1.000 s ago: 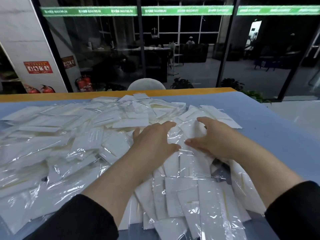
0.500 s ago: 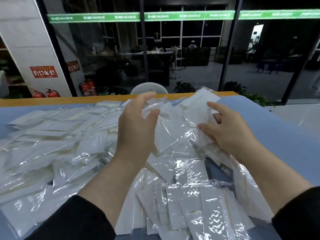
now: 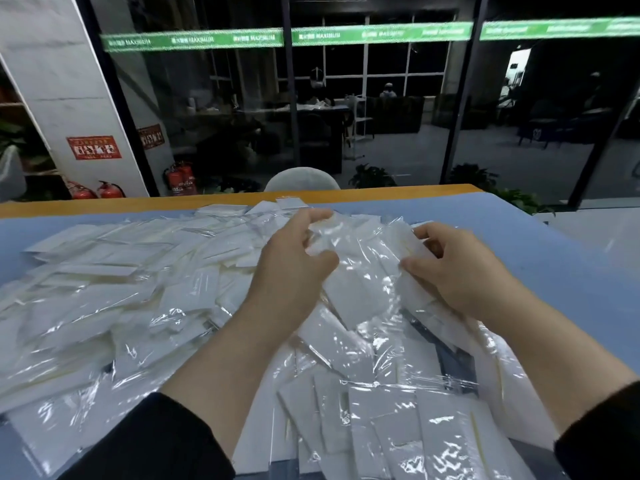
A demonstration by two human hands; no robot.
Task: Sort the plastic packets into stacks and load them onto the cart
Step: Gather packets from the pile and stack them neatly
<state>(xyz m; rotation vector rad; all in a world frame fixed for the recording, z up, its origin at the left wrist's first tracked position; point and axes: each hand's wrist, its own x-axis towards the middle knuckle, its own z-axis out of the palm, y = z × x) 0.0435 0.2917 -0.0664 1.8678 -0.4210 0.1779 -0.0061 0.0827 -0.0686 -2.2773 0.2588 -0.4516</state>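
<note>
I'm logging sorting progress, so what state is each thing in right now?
left hand: grips the bunch of packets.
right hand: grips the same bunch.
bunch of packets: held between both hands above the pile.
loose packets: spread unsorted, overlapping across the table.
table: blue top, largely covered.

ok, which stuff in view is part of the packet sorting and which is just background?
Job:
left hand and right hand, both gripping a bunch of packets
loose packets on the table

Background:
fire extinguishers
chair
plants
red sign

No cart in view.
</note>
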